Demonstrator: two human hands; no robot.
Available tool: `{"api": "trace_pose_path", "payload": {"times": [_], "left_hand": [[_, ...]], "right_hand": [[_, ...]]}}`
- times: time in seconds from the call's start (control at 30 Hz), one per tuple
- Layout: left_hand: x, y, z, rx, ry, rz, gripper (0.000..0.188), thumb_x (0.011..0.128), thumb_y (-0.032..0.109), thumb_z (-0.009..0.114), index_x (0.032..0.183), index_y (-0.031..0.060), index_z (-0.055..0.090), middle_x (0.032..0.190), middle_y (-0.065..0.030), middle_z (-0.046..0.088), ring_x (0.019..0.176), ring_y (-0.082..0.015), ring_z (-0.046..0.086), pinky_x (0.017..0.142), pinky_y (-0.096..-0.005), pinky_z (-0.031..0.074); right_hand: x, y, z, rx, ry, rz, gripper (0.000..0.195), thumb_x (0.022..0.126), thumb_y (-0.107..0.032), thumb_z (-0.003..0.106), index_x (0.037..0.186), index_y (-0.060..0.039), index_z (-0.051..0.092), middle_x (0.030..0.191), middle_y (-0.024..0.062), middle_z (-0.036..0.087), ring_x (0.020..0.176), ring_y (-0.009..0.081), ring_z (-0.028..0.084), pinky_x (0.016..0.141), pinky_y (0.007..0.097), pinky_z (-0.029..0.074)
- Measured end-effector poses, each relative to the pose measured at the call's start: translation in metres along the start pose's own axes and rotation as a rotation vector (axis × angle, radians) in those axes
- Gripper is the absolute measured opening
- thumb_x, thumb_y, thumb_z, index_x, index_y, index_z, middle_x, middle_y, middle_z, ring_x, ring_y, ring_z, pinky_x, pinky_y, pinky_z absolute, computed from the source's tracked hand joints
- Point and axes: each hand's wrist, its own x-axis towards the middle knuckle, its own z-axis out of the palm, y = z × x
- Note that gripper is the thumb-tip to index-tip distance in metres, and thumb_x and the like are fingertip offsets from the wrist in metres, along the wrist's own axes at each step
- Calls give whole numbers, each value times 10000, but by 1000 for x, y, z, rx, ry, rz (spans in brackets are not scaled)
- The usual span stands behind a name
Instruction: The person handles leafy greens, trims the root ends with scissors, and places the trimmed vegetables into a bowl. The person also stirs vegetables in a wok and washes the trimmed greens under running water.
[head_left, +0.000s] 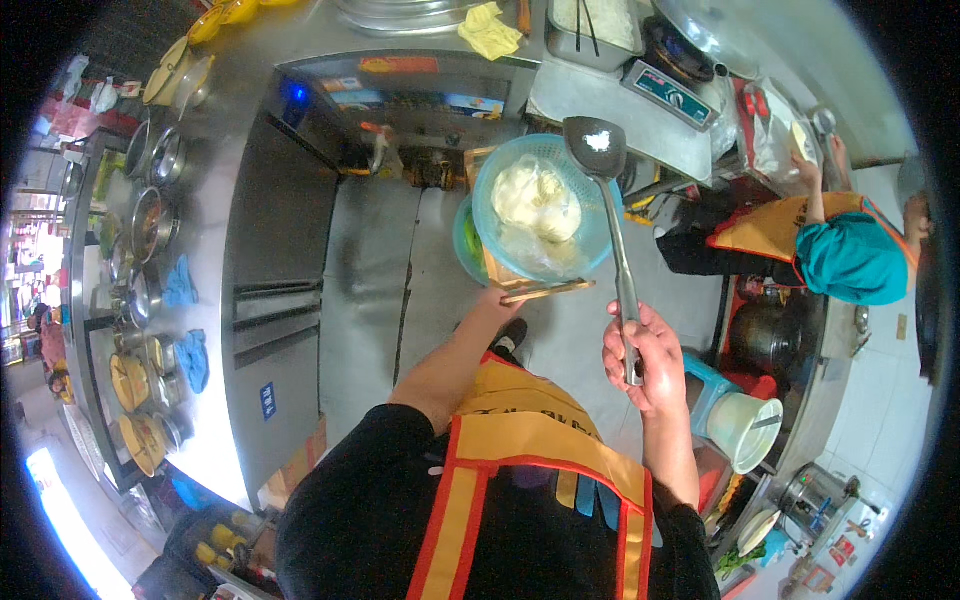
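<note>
My right hand (643, 352) is closed around the handle of a metal ladle (611, 217), whose dark bowl with a white patch points away from me. My left hand (510, 300) grips the near edge of a wooden frame or tray (544, 290), partly hidden below a light-blue plastic colander (493, 169). In the colander lie clear plastic bags of pale noodles or dough (540, 199). A green-blue basin (461, 251) with something green inside shows under it at the left.
Bowls and pans (154, 225) line the steel counter (217, 187) at left. At the upper right, a tray of white food (600, 22) stands near an induction cooker (671, 94). A co-worker (847, 240) works at right. A white bucket (742, 431) stands near my right arm.
</note>
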Motion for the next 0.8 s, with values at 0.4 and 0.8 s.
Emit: {"api": "trace_pose_path", "payload": {"times": [0.4,0.8], "left_hand": [[-71,-37,-195,-1160,485,-582,364,966,85,394,1283,-35,528,1159,-238,588,1007,-382,634,746,-455,560],[-161,-146,-287,-1033,389,-485,235,945,202,562,964,-24,624,795,-155,616,702,-300,633,618,-413,575]], "right_hand": [[6,-11,-3,-5,20,-35,249,931,-141,521,1156,-34,523,757,56,543,550,140,513,400,256,380],[61,-59,19,-40,-111,-66,243,926,-141,525,1140,-26,537,762,59,529,556,140,506,415,254,371]]}}
